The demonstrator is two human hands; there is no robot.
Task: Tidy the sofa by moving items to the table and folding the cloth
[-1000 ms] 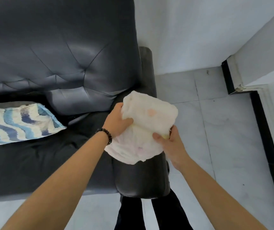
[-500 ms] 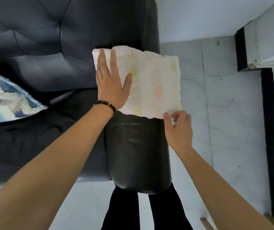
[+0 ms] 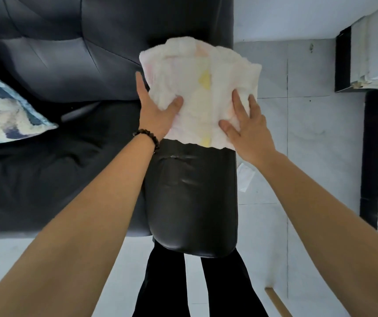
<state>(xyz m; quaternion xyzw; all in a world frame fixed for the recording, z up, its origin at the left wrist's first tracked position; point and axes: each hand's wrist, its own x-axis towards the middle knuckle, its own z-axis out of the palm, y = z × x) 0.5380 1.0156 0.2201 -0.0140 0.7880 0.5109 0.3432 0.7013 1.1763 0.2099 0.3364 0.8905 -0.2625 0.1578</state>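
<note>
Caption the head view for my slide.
On the black sofa armrest, the left hand grips a white cloth while the right hand presses on it.

Cloth (image 3: 206, 88): soft, fluffy terry-like pile, matt, with a ragged near edge. Sofa armrest (image 3: 192, 202): black leather-look covering, smooth and semi-gloss, with shallow creases. Backrest (image 3: 69, 53): the same kind of dark tufted covering, with a dull sheen. Pillow (image 3: 7, 110): plush printed fabric, matt. Bracelet (image 3: 148, 137): dark beads with a slight shine. Floor (image 3: 320, 156): pale marble-look tiles, smooth, low gloss. Trousers (image 3: 160, 282): black matt cloth.
</note>
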